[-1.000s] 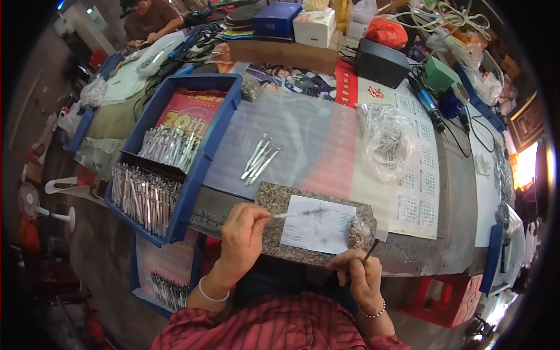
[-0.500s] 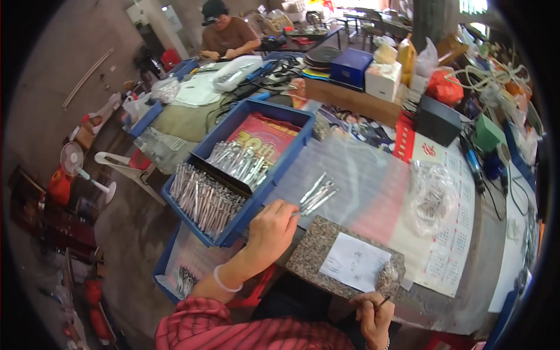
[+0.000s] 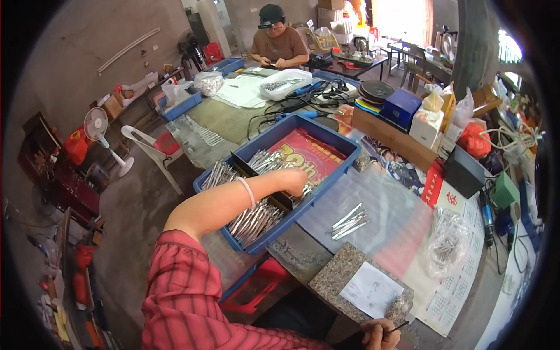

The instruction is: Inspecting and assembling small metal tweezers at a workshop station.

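My left hand (image 3: 293,179) reaches into the far compartment of a blue tray (image 3: 345,158), above a pile of shiny metal rods (image 3: 268,158). Its fingers point down, mostly hidden behind the hand. The near compartment, beyond a dark divider, is heaped with similar metal rods (image 3: 256,221). At the lower edge, my right hand (image 3: 380,335) is closed on a thin dark stick (image 3: 400,326) with a pointed end. Just beyond it lies a speckled stone slab (image 3: 338,274) with a white paper (image 3: 372,290) on top. Several loose rods (image 3: 350,221) rest on the clear plastic sheet.
A clear bag of small parts (image 3: 448,245) lies on a calendar sheet at right. Behind stand a black box (image 3: 464,171), a blue box (image 3: 401,107) and tangled cables. Across the table sits another person (image 3: 281,46), hands at work. A white chair (image 3: 153,146) and fan stand left.
My left hand has gone from beside the loose rods, away and over into the blue tray's far compartment. The view has tilted up; my right hand still holds the stick near the slab.
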The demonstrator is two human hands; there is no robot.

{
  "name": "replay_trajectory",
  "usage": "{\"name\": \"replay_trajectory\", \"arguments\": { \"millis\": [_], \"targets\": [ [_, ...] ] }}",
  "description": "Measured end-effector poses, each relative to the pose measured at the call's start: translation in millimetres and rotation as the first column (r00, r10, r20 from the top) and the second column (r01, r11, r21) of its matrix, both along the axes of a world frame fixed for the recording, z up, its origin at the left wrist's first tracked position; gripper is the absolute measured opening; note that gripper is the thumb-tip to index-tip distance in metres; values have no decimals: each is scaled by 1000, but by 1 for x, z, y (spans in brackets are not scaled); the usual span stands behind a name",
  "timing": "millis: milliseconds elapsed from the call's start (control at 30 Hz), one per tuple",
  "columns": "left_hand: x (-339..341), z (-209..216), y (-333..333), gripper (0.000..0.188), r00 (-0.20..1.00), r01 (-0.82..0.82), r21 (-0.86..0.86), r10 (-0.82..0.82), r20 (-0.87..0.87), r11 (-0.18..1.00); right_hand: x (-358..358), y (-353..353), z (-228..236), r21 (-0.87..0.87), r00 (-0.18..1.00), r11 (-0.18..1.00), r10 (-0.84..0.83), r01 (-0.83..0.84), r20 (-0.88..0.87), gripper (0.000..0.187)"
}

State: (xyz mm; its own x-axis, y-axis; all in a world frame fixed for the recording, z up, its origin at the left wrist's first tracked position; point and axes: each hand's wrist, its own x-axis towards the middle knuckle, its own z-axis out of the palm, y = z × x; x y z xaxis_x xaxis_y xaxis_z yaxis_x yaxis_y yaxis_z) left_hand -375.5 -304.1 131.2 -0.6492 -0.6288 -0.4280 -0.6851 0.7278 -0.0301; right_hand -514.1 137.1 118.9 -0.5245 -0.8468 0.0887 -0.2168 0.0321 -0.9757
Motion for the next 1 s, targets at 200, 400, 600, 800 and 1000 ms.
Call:
{"name": "replay_trajectory", "arguments": {
  "millis": [200,400,600,800,1000],
  "targets": [
    [-10,3,5,29,977,89,-1,-87,194,996,2,-1,-2,7,999,1000,-12,13,-36,16],
    [13,-6,-4,30,991,48,71,-56,125,996,2,-3,-5,-33,997,999,-37,35,-66,14],
    [23,31,-3,18,989,39,109,-23,-148,993,-4,-2,-7,-130,981,992,-27,2,-193,11],
    [31,110,91,4,493,67,376,297,-818,924,-16,12,-24,35,991,995,92,-89,-99,3],
    [30,85,219,14,295,182,531,469,-832,828,-63,34,32,117,976,993,-11,-14,217,10]
  ]
}}
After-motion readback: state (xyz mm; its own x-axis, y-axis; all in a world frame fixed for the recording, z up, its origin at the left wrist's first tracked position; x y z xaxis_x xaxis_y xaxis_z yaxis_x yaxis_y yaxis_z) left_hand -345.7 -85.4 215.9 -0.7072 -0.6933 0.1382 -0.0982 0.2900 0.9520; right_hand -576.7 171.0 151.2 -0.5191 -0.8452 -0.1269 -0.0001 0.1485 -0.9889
